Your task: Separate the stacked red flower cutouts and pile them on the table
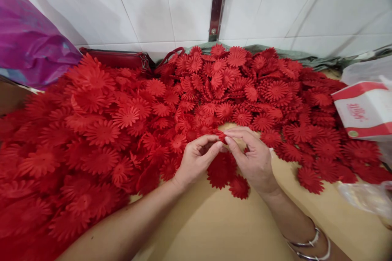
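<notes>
My left hand (200,155) and my right hand (252,157) meet over the middle of the table, thumbs and fingers pinched together. Between their fingertips is a small red flower piece (221,135), mostly covered by the fingers. Beneath the hands, on the tan tabletop (196,228), lie more red petal discs (239,186), partly hidden by the hands. A large heap of red scalloped flower pieces (102,132) spreads to the left and behind. Stacked flower pieces (277,89) lie to the back right.
Along the white tiled wall (143,4) lies a dark red purse (118,58). A purple plastic bag (33,32) is at the back left. On the right are a red-and-white box (364,110) and clear plastic (367,197).
</notes>
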